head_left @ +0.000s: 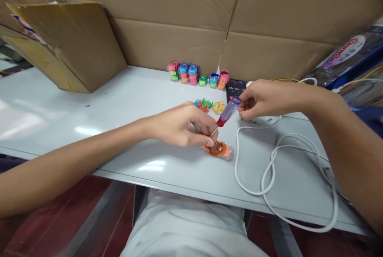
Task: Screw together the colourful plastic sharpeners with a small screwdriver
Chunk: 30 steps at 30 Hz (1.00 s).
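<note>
My left hand point(191, 125) is closed over an orange pencil sharpener point(216, 149), which sits in a clear case with an orange eraser point(226, 152). Its thumb rests at the sharpener's left end. A screwdriver point(229, 112) with a purple, red-collared handle leans up to the right, its thin shaft running down between the left fingers; the tip is hidden. Behind the handle's top, my right hand point(257, 99) has its fingers pinched low over the table beside a phone point(235, 89). Whatever those fingertips hold is hidden. Small dark bits point(253, 122) lie beneath that hand.
Colourful sharpener-and-eraser cases point(193, 74) stand in stacks along the cardboard wall. Green and orange plastic parts point(204, 105) and a yellow piece point(218, 107) lie behind my left hand. A white cable point(272, 165) loops at right. A cardboard box point(74, 45) stands at left.
</note>
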Available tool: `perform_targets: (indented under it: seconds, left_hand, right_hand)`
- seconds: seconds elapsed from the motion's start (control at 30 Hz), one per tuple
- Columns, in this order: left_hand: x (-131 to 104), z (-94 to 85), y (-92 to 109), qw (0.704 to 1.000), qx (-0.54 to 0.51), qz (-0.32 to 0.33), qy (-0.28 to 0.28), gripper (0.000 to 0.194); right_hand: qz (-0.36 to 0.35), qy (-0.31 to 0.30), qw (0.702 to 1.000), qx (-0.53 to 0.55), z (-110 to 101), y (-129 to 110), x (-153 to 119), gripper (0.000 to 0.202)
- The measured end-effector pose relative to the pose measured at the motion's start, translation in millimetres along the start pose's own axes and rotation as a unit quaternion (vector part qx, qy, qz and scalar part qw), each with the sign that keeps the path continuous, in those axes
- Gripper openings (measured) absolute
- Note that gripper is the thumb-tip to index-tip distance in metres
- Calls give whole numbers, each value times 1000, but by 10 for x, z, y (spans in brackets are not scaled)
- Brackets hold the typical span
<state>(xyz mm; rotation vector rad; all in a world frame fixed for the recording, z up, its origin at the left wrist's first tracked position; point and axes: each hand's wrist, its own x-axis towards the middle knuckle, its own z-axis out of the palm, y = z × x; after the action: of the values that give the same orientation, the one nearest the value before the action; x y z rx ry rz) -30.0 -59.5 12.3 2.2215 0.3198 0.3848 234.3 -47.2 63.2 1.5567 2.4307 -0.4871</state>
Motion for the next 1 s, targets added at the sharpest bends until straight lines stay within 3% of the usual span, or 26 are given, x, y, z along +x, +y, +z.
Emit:
perform_targets:
  seconds: [0.13, 0.3, 0.47, 0.57, 0.63, 0.8, 0.9, 1.0]
  left_hand:
    - [3, -2, -1, 1000, -10, -4, -2, 7]
    - [0, 0, 5, 1000, -9, -16, 2, 8]
    - [11, 18, 10, 999, -34, -28, 21, 9]
    - [24, 40, 28, 997, -52, -47, 37, 9]
    - [31, 56, 50, 996, -56, -52, 40, 11]
    - [32, 75, 68, 998, 42, -12, 47, 15]
    - [25, 73, 16, 990, 140, 9, -2, 38]
    - [35, 73, -41, 988, 149, 11, -40, 30]
  right_hand:
    - [53, -41, 998, -14, -41, 143, 3, 15]
    - [65, -68, 995, -17, -9, 211, 44, 16]
    - [-6, 32, 998, 47, -68, 76, -60, 23]
    - [-111, 80, 971, 198, -103, -174, -216, 45]
    - [-174, 87, 954, 230, -103, -355, -308, 52]
    - [-216, 116, 955, 165, -120, -567, -444, 23]
    - [-203, 179, 957, 103, -192, -503, -529, 23]
    - [-167, 256, 951, 55, -280, -352, -644, 17]
